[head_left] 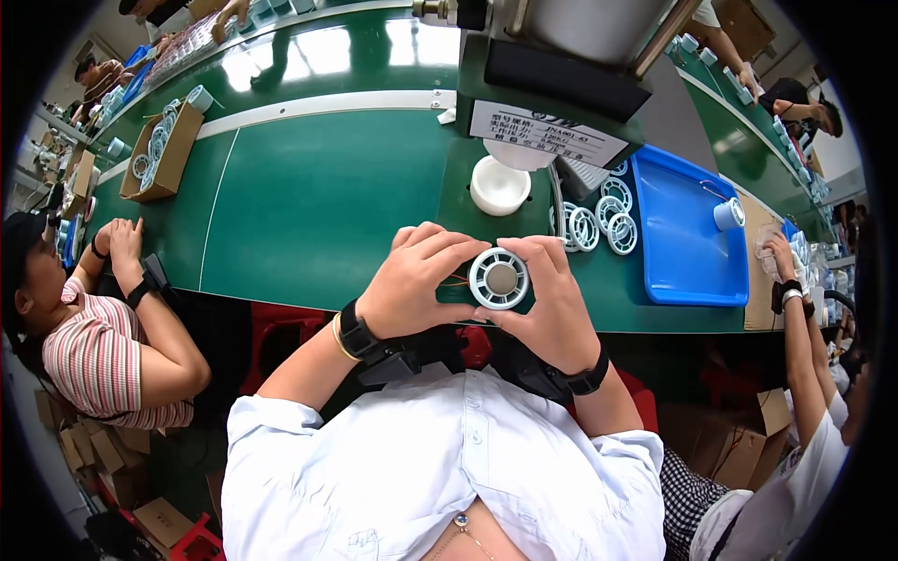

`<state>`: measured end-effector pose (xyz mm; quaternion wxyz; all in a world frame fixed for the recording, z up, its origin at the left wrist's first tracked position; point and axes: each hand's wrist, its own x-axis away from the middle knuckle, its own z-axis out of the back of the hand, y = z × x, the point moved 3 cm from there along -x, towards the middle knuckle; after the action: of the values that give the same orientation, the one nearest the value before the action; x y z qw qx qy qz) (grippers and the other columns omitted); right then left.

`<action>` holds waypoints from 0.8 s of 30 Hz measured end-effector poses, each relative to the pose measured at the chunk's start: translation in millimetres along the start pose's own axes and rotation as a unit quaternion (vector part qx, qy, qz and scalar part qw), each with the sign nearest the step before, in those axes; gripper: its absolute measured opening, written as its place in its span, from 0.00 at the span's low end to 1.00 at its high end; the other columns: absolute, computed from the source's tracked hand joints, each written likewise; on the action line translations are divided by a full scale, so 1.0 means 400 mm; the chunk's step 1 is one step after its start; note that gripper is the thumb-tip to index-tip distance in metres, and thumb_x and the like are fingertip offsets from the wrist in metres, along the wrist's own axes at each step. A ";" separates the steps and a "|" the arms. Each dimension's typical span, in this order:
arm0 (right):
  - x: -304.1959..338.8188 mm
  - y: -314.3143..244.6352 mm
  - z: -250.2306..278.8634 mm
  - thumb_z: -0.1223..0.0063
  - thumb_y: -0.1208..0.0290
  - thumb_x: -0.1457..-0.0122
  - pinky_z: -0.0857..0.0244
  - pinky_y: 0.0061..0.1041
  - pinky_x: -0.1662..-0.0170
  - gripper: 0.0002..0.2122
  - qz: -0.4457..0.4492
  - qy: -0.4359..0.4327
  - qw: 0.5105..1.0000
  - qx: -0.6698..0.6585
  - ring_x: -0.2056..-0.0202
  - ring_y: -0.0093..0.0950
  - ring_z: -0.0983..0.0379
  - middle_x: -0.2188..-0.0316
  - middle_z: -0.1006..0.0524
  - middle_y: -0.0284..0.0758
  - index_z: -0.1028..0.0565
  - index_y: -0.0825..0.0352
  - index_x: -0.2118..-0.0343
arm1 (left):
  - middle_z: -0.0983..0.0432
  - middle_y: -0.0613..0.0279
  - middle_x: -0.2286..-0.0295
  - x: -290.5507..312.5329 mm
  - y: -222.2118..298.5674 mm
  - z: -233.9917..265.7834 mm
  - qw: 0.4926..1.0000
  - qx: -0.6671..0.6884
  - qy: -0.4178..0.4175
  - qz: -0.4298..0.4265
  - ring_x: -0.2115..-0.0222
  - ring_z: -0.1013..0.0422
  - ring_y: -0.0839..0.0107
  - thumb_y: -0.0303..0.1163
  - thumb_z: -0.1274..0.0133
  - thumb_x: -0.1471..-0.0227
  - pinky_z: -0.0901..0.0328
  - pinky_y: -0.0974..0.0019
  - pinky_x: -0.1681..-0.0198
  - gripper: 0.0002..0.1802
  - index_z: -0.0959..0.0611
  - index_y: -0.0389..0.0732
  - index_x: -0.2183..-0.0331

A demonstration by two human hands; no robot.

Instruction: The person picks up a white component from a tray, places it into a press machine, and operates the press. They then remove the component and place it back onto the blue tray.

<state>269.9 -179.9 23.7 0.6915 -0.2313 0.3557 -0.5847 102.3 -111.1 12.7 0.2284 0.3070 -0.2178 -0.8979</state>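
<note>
Just over the table's front edge, a round light-blue fan part [499,279] with a spoked rim and a grey disc at its centre is held between both my hands. My left hand [412,280] grips its left side with thumb and fingers. From the other side, my right hand [552,304] closes on its right edge. Thin reddish wires [456,280] show beside the part near my left fingers. Beyond my hands, a white round cup-shaped fixture [500,192] sits under the head of a press machine [552,122].
Several loose light-blue spoked rings [620,232] lie right of the fixture. Farther right, a blue tray [697,285] carries one cylindrical part [729,214]. At the left, a cardboard box [150,192] holds rings on the green table [318,206]. Co-workers sit at both sides.
</note>
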 end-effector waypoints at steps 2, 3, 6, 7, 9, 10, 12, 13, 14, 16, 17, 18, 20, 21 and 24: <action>0.007 0.009 -0.015 0.30 0.68 0.61 0.37 0.32 0.52 0.34 0.000 -0.007 1.000 0.017 0.55 0.37 0.34 0.56 0.33 0.38 0.33 0.65 0.49 | 0.25 0.62 0.60 0.002 -0.006 -0.028 1.000 -0.025 -0.004 0.015 0.60 0.31 0.62 0.38 0.30 0.70 0.39 0.61 0.56 0.34 0.22 0.41 0.57; 0.009 0.010 -0.016 0.30 0.68 0.61 0.37 0.32 0.52 0.34 -0.003 -0.010 1.000 0.016 0.55 0.37 0.34 0.56 0.33 0.38 0.33 0.65 0.49 | 0.25 0.62 0.60 0.004 -0.008 -0.037 0.999 -0.038 -0.006 0.022 0.60 0.30 0.61 0.38 0.30 0.71 0.39 0.61 0.56 0.35 0.23 0.41 0.56; 0.005 0.000 -0.009 0.33 0.65 0.56 0.36 0.33 0.55 0.32 0.056 -0.009 0.997 0.059 0.57 0.36 0.32 0.55 0.34 0.36 0.34 0.63 0.47 | 0.25 0.61 0.60 0.010 -0.013 -0.050 0.999 0.009 -0.001 0.051 0.60 0.30 0.61 0.37 0.30 0.71 0.40 0.61 0.56 0.36 0.24 0.40 0.55; 0.005 0.003 -0.009 0.33 0.65 0.56 0.36 0.33 0.55 0.32 0.055 -0.010 0.997 0.058 0.57 0.36 0.32 0.55 0.34 0.36 0.34 0.63 0.47 | 0.25 0.60 0.60 0.011 -0.015 -0.054 0.997 0.032 0.002 0.064 0.60 0.29 0.61 0.36 0.30 0.71 0.40 0.61 0.56 0.37 0.24 0.40 0.55; 0.005 0.008 -0.013 0.32 0.66 0.58 0.36 0.31 0.54 0.33 0.053 -0.032 0.996 0.071 0.57 0.36 0.32 0.55 0.34 0.38 0.33 0.64 0.46 | 0.25 0.60 0.61 0.016 -0.018 -0.068 0.996 0.041 -0.005 0.075 0.61 0.29 0.62 0.36 0.31 0.71 0.40 0.61 0.57 0.35 0.24 0.40 0.56; 0.005 0.011 -0.014 0.31 0.67 0.59 0.36 0.30 0.54 0.34 0.052 -0.042 0.995 0.078 0.57 0.36 0.32 0.55 0.34 0.38 0.33 0.64 0.46 | 0.25 0.61 0.61 0.019 -0.021 -0.077 0.995 0.049 -0.010 0.086 0.62 0.29 0.63 0.36 0.32 0.70 0.40 0.62 0.58 0.34 0.24 0.40 0.57; 0.003 0.009 -0.013 0.33 0.68 0.58 0.35 0.30 0.55 0.33 0.050 -0.060 0.994 0.073 0.57 0.36 0.32 0.55 0.34 0.38 0.33 0.65 0.46 | 0.24 0.61 0.62 0.026 -0.024 -0.085 0.993 0.058 -0.017 0.100 0.64 0.28 0.64 0.35 0.32 0.69 0.40 0.63 0.59 0.32 0.24 0.40 0.57; 0.001 0.007 -0.011 0.34 0.68 0.56 0.35 0.30 0.55 0.32 0.050 -0.075 0.993 0.070 0.58 0.36 0.32 0.56 0.34 0.39 0.33 0.65 0.45 | 0.24 0.61 0.62 0.026 -0.027 -0.087 0.994 0.056 -0.023 0.096 0.63 0.28 0.64 0.36 0.33 0.69 0.40 0.63 0.59 0.32 0.24 0.40 0.57; -0.001 0.005 -0.011 0.35 0.69 0.55 0.35 0.30 0.55 0.31 0.049 -0.091 0.992 0.067 0.59 0.36 0.32 0.56 0.34 0.39 0.34 0.65 0.45 | 0.24 0.61 0.63 0.026 -0.030 -0.089 0.994 0.055 -0.029 0.092 0.63 0.28 0.64 0.36 0.33 0.69 0.40 0.63 0.59 0.32 0.24 0.40 0.57; -0.009 0.003 -0.013 0.36 0.69 0.54 0.36 0.30 0.55 0.30 0.027 -0.109 0.992 0.065 0.59 0.36 0.33 0.57 0.34 0.39 0.34 0.65 0.45 | 0.24 0.61 0.63 0.025 -0.033 -0.090 0.994 0.055 -0.035 0.091 0.62 0.28 0.64 0.36 0.33 0.68 0.40 0.63 0.59 0.32 0.24 0.40 0.57; -0.014 0.005 -0.014 0.37 0.68 0.53 0.36 0.30 0.55 0.29 0.006 -0.125 0.990 0.065 0.60 0.36 0.33 0.58 0.35 0.39 0.34 0.65 0.45 | 0.24 0.61 0.64 0.024 -0.035 -0.089 0.992 0.057 -0.056 0.100 0.62 0.28 0.64 0.36 0.33 0.68 0.41 0.63 0.59 0.32 0.24 0.40 0.57; -0.017 0.008 -0.016 0.38 0.68 0.52 0.36 0.30 0.56 0.29 -0.015 -0.140 0.988 0.065 0.60 0.37 0.33 0.58 0.35 0.39 0.34 0.65 0.46 | 0.24 0.62 0.64 0.022 -0.036 -0.088 0.989 0.059 -0.077 0.110 0.62 0.28 0.65 0.36 0.33 0.68 0.41 0.63 0.59 0.32 0.24 0.41 0.57; -0.024 0.013 -0.008 0.37 0.67 0.52 0.37 0.31 0.56 0.29 -0.003 -0.107 0.993 0.043 0.60 0.37 0.33 0.59 0.35 0.39 0.34 0.65 0.46 | 0.24 0.62 0.64 0.018 -0.034 -0.087 0.986 0.062 -0.097 0.120 0.62 0.28 0.65 0.37 0.32 0.67 0.41 0.63 0.59 0.32 0.24 0.41 0.57; -0.026 0.015 -0.001 0.37 0.65 0.52 0.37 0.32 0.56 0.29 0.010 -0.072 0.997 0.022 0.61 0.38 0.33 0.59 0.35 0.39 0.34 0.65 0.47 | 0.24 0.62 0.64 0.016 -0.030 -0.083 0.987 0.070 -0.088 0.114 0.62 0.28 0.65 0.37 0.32 0.68 0.42 0.63 0.58 0.32 0.24 0.41 0.57; -0.027 0.018 0.027 0.37 0.61 0.53 0.38 0.33 0.56 0.29 0.026 -0.021 0.999 0.026 0.61 0.38 0.34 0.60 0.35 0.39 0.33 0.64 0.48 | 0.24 0.61 0.64 0.012 -0.021 -0.071 0.988 0.088 -0.067 0.104 0.63 0.29 0.65 0.37 0.31 0.68 0.42 0.64 0.57 0.34 0.24 0.40 0.56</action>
<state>282.2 -168.9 27.6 0.7199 -0.2159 0.3313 -0.5704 115.2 -114.0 -14.3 0.2771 0.2406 -0.3412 -0.8654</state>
